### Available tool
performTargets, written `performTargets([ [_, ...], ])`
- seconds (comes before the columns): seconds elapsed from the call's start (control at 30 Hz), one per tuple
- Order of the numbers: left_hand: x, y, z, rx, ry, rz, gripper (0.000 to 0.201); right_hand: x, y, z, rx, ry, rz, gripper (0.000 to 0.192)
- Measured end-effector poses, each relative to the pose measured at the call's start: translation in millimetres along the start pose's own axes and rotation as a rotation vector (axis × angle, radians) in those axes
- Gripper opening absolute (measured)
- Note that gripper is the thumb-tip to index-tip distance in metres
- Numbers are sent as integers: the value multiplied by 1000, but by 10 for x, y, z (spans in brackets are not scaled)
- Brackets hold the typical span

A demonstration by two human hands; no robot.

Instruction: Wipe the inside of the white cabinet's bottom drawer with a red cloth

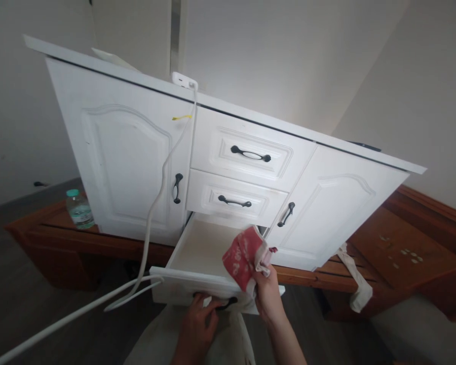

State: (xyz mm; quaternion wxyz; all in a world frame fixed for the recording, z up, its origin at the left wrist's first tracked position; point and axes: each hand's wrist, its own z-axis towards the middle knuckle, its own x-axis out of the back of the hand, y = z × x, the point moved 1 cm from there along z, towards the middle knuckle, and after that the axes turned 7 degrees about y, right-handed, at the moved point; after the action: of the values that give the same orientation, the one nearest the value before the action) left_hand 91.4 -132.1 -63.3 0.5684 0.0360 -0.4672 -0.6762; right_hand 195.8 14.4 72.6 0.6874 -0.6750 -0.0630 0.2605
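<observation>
**Right hand (268, 299) pinches a red-and-white patterned cloth (240, 257) over an open white panelled drawer (171, 286)**

The right hand has its thumb and fingers closed on the bunched pale edge of the cloth, whose red part spreads out above the drawer's front, toward its right end. The left hand (199, 319) is bent at the drawer's dark curved handle with a white middle (230, 303), fingers closed on its left part. The drawer, lowest of three in the middle column, is pulled out, its pale floor showing; the two above are shut.

Around them stands a wide white cabinet with moulded doors (131, 167), resting on reddish-brown wooden furniture (110, 247). A thick white cable (163, 182) runs from a small white plastic block (183, 80) on the cabinet top, down past the drawer's left corner. Farther out, a clear plastic bottle with a teal cap (79, 210) stands left of the cabinet; a crumpled off-white cloth (359, 284) drapes over the wood at right.
</observation>
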Motion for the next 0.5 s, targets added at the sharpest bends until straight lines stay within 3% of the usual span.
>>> performTargets([
  [0.03,-10,-24,-23,-49,38,0,30,-109,-61,159,108,-103,-135,26],
  [0.13,-40,-96,-98,-150,91,7,37,-533,-104,674,419,-440,-505,53],
  [0.2,-51,-136,-132,-164,65,24,42,-844,49,1009,494,-629,-768,64],
  [0.3,-49,-195,-140,-159,9,39,43,-1270,470,1390,453,-856,-1234,61],
  [0.5,-26,-295,-85,-264,-27,3,50,-1802,1174,1643,290,-1018,-1518,46],
])
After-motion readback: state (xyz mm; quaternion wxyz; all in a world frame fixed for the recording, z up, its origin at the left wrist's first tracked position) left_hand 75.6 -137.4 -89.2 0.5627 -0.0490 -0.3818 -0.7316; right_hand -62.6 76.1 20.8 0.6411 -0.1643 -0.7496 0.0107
